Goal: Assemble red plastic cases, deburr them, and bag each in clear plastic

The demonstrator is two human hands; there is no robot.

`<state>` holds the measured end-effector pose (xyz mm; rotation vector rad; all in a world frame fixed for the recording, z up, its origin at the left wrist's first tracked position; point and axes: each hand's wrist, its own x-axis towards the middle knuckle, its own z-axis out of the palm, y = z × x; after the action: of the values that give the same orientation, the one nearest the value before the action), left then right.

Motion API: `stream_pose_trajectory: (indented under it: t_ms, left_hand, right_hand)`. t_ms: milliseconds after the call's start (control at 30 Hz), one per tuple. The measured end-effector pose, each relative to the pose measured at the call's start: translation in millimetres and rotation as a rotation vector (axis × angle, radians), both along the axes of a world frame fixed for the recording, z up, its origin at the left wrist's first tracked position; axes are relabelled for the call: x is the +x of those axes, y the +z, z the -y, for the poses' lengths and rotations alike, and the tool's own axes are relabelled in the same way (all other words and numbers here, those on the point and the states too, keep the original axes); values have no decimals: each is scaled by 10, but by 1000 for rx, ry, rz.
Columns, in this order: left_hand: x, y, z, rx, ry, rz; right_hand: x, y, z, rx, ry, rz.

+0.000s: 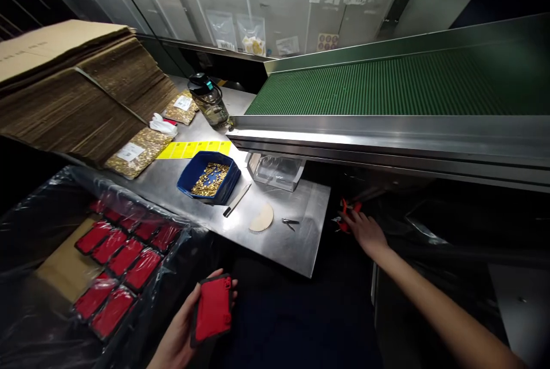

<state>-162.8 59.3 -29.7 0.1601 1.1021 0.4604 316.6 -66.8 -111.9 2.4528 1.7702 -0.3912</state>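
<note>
My left hand [183, 320] is wrapped round a flat red rectangular part with a black rim [213, 307], held in front of my body below the metal table. Two small red loops or clips show on its right edge. My right hand [367, 234] reaches past the table's right end, fingers closed over some small red pieces [344, 217] whose kind I cannot make out. Similar red parts with black rims [124, 257] lie in rows in a box lined with clear plastic film at the left.
On the metal table [296, 251] are a blue bin [187, 177] of small brass pieces, a pen [237, 200], a round beige disc [262, 218], small dark tweezers-like tool [290, 222] and a clear tray [277, 171]. A green conveyor [365, 88] runs behind; stacked cardboard [81, 82] leans left.
</note>
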Motion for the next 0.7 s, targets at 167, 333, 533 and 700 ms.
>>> stream_pose_trajectory:
  t_ms: [167, 333, 533, 700]
  left_hand:
    - [-102, -135, -16, 87, -12, -111]
    - [-186, -214, 131, 80, -5, -191]
    - [-145, -203, 246, 102, -19, -189]
    - [-51, -240, 310, 162, -82, -222]
  right_hand:
    - [296, -219, -6, -8, 208, -14]
    - [220, 115, -12, 17, 386, -142]
    - [-869, 805, -62, -95, 709, -508]
    - [-1885, 780, -310, -342, 641, -515]
